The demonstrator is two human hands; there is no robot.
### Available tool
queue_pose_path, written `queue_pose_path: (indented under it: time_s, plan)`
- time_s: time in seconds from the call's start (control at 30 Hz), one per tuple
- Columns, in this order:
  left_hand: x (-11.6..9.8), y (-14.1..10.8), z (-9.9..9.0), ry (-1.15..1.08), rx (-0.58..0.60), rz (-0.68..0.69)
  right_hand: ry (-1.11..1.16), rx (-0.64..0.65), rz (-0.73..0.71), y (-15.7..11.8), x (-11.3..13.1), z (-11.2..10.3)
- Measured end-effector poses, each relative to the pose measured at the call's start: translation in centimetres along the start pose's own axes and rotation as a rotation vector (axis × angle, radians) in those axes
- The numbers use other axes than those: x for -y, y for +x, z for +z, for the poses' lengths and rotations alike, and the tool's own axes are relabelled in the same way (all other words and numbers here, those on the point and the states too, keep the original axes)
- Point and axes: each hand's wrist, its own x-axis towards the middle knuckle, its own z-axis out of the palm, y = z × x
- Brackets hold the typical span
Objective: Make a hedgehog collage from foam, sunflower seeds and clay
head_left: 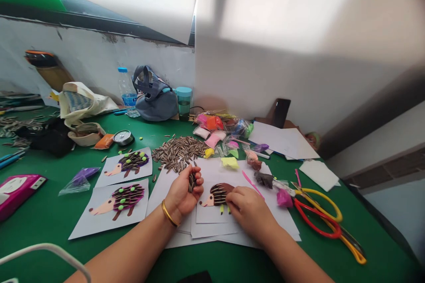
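My left hand [183, 191] is cupped, palm up, around several striped sunflower seeds [192, 181]; a gold bangle sits on its wrist. My right hand [247, 205] rests on a white sheet [209, 216], fingertips at the brown clay hedgehog [219, 194] whose back is studded with seeds. Whether the right fingers pinch a seed is hidden. A heap of loose sunflower seeds [179, 149] lies just beyond the left hand on the green table [46, 221].
Two finished purple hedgehog pictures [128, 162] [121, 201] lie to the left. Bags of coloured clay [229, 141], a pink clay tool [250, 182] and red and yellow scissors [320, 219] sit right. Behind stand a water bottle [126, 90], a grey bag [154, 95] and a teal cup [183, 101].
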Motion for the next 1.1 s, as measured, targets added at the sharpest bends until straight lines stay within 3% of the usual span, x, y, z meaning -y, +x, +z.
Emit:
queue_pose_path:
  time_s: [0.47,0.6,0.8,1.1]
  plan:
    - [-0.1,0.0,0.0,-0.004,0.008,-0.017,-0.022,0.004,-0.02,0.1,0.0,0.6]
    - [-0.2,-0.1,0.0,-0.008,0.015,-0.035,0.051,-0.017,0.003,0.0,0.3,-0.8]
    - [0.1,-0.8,0.7,-0.049,0.024,-0.073,0.148,-0.207,0.046,0.7,0.9,-3.2]
    - [0.6,-2.3,1.4,-0.094,0.276,-0.239,0.122,-0.152,-0.134,3.5,2.5,-2.3]
